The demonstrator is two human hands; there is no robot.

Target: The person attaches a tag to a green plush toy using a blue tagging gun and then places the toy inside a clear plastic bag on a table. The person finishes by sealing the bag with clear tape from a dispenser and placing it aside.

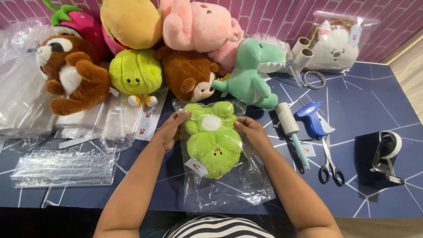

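Green plush (213, 136) inside clear bag (229, 176) near worktop's front edge, left hand (169, 130) and right hand (251, 130) gripping bag sides; bagging step, apparently needing mouth closed next.

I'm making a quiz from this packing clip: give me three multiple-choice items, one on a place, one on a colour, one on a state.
1. Where do the scissors lie?
A. right of the lint roller
B. on the bag stack
C. under the dinosaur

2. What colour is the plush in the clear bag?
A. pink
B. green
C. brown

3. How do the hands stand?
A. both off the table
B. one holds tape
C. left hand and right hand grip the bag's sides

Answers: 1 A, they lie on the blue mat past the roller; 2 B, it is light green; 3 C, each hand holds one edge.
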